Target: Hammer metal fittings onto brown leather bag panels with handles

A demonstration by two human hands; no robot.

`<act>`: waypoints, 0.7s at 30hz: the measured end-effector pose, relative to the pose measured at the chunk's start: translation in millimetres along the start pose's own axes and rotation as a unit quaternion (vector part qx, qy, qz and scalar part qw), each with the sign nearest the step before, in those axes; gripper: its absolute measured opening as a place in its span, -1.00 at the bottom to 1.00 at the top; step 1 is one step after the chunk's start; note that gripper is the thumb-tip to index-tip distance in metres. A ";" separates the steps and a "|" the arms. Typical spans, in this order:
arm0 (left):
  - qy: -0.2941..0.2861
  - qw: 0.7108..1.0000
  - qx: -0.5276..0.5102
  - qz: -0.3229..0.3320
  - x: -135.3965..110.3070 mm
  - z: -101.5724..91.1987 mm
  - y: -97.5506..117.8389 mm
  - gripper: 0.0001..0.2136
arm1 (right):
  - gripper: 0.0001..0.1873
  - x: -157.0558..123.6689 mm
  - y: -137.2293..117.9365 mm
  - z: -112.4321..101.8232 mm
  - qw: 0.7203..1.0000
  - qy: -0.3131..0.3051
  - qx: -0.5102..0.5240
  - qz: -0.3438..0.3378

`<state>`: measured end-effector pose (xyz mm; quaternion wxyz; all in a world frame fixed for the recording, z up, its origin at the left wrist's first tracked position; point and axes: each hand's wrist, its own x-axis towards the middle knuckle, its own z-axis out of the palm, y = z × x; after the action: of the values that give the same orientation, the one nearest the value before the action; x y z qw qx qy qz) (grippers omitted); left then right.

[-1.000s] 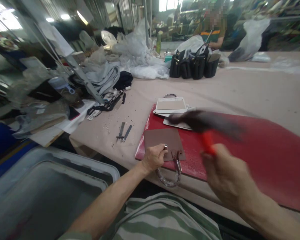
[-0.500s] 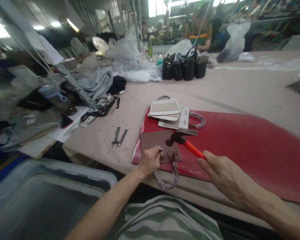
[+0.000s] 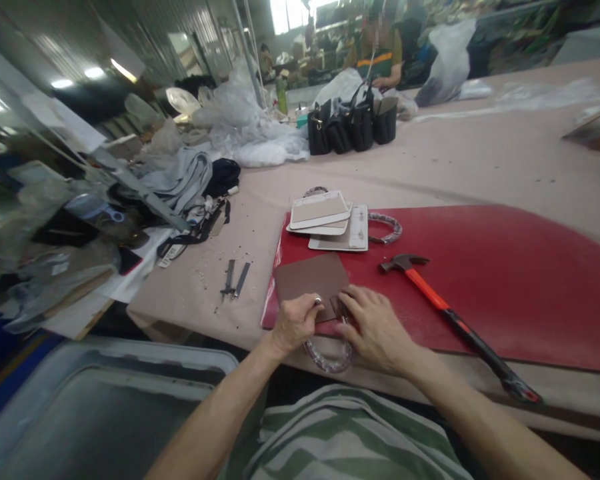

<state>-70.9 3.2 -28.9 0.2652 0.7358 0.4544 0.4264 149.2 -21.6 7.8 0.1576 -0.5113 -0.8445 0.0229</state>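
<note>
My left hand (image 3: 295, 323) is closed on a small metal rod-like punch (image 3: 319, 300), whose round shiny end shows above the fingers. A brown leather panel (image 3: 310, 277) lies flat under both hands, near the table's front edge. My right hand (image 3: 377, 327) bends its fingers around the tab end of a wrapped bag handle (image 3: 331, 365) at the panel's right side; the fingers partly hide the tab. The handle's loop hangs toward me over the edge. A claw hammer (image 3: 443, 303) with an orange and black handle rests on the red mat (image 3: 510, 273), right of my right hand.
Beyond the brown panel sits a stack of pale-edged panels (image 3: 325, 212) with wrapped handles. Two narrow metal tools (image 3: 234, 280) lie on the left. Black bags (image 3: 353, 127) stand farther back, before a co-worker (image 3: 380, 57). A grey plastic bin (image 3: 130, 353) is at lower left.
My right hand has let go of the hammer, which now lies on the red mat, and has moved left to the handle's tab. My left hand still holds the punch.
</note>
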 end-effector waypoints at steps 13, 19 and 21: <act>0.188 0.943 0.175 -0.213 35.1 -75.1 -33.4 -0.85 | -0.37 -1.0 -38.0 0.8 0.983 -0.068 -0.061 0.162; 0.132 0.920 0.312 -0.199 1.0 -67.5 -39.5 -0.69 | -0.74 7.2 -45.2 -9.4 0.968 -0.110 -0.077 0.213; 0.165 0.926 0.284 -0.187 -20.6 -57.7 -23.0 -0.73 | -0.73 5.4 -46.6 -10.2 0.959 -0.141 -0.080 0.232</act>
<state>-135.8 -4.8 -26.1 0.0416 0.6010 0.7232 0.3376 109.9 -40.3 28.1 -0.0143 -0.6958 -0.7153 0.0636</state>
